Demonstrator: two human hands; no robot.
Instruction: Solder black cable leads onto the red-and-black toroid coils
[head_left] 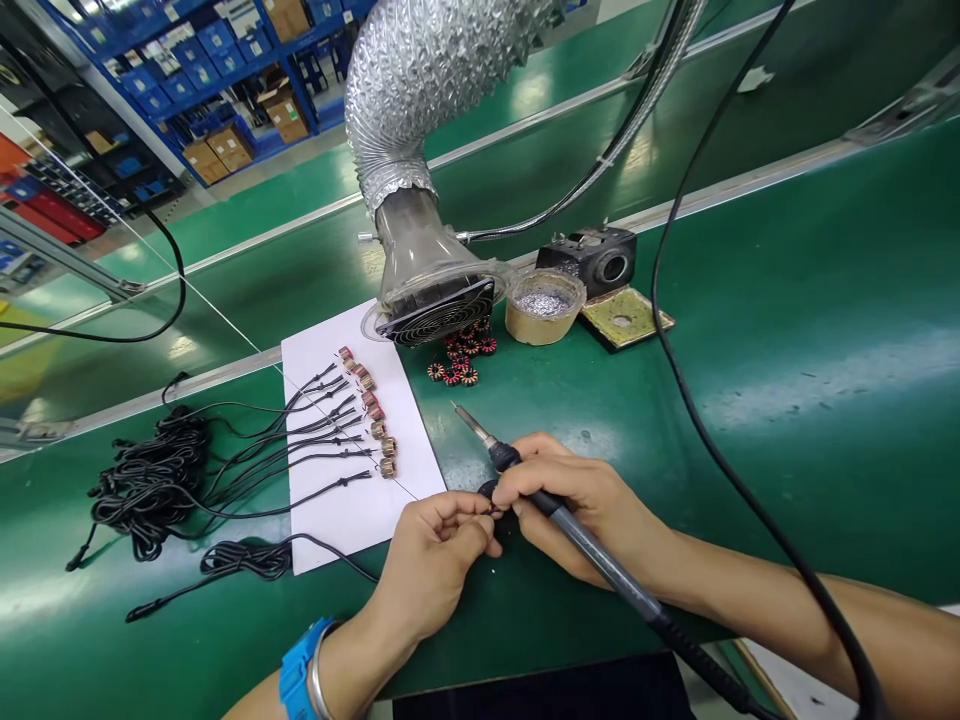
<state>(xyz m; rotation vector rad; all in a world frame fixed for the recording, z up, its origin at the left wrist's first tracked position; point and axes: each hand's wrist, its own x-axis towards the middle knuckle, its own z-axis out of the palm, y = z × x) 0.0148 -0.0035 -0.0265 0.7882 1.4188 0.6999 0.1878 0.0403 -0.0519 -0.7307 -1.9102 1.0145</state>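
My right hand (581, 505) is closed around a soldering iron (525, 478), its metal tip pointing up and left over the green bench. My left hand (439, 555) is closed in a pinch on a small dark part with a black wire (330, 548) running off to the left; the part sits between both hands' fingertips and is mostly hidden. A white sheet (337, 500) to the left carries a row of several small wound coils (373, 412) joined to black wires.
A fume extractor hood (435, 290) on a silver duct stands behind the sheet, with loose coils (461, 360) beneath it. A solder pot (544, 305), a black iron stand (596, 262) and a yellow sponge pad (626, 317) lie beyond. Bundled black cables (150, 480) lie at left.
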